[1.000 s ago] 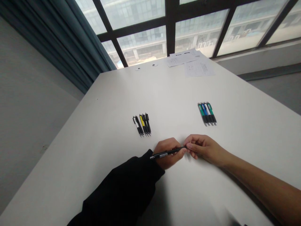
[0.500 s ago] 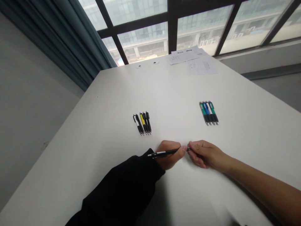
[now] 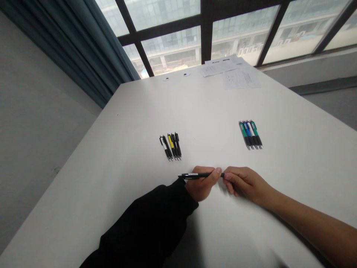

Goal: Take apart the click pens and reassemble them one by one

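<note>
A black pen [image 3: 193,175] with a pale label lies almost level across the fingers of my left hand [image 3: 201,188], which is closed round its grip. The other end of the pen runs into the pinched fingertips of my right hand [image 3: 242,182], which hide its tip. Beyond my left hand is a row of pens [image 3: 174,147] with black grips, one yellow and one partly white. Farther right, another row of pens [image 3: 250,134] shows green, blue and white barrels lying side by side.
The white table [image 3: 212,108] spreads out before me. Printed papers [image 3: 237,74] and two small white pieces with dark spots [image 3: 186,75] lie at its far edge, by the window. A blue curtain [image 3: 83,48] hangs at the left.
The pen has turned from a slight slant to nearly level. My right fingers now close over its tip, which showed as bare metal between the hands before. The view has shifted slightly.
</note>
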Demonstrator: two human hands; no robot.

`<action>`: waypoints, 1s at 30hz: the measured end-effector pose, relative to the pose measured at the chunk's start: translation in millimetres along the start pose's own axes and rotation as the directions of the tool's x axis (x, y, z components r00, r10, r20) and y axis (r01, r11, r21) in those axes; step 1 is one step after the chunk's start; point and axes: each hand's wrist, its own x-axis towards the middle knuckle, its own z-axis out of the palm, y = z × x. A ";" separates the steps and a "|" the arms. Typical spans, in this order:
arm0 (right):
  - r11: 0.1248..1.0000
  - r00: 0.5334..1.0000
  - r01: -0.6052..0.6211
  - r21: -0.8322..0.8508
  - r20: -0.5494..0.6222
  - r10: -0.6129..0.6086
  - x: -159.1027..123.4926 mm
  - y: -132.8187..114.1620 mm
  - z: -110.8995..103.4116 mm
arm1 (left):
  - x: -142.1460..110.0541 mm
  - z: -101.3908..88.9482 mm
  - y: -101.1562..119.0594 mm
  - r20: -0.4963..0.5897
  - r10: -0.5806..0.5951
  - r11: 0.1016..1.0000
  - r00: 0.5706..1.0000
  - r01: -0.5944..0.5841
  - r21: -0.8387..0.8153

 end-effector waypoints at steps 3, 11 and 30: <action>0.983 0.993 0.115 -0.147 -0.024 -0.119 -1.2 -0.7 -2.3 | -0.1 1.9 -5.0 -0.003 -0.017 0.998 1.000 0.016 -0.067; 0.841 0.927 0.315 -0.439 -0.046 -0.372 -5.0 0.4 -3.1 | -0.5 10.1 -8.2 -0.005 -0.072 0.978 0.997 0.070 -0.194; 0.866 0.926 0.263 -0.425 -0.140 -0.350 -5.1 8.8 -11.5 | 1.0 16.4 -11.0 -0.040 -0.119 0.953 0.992 0.103 -0.285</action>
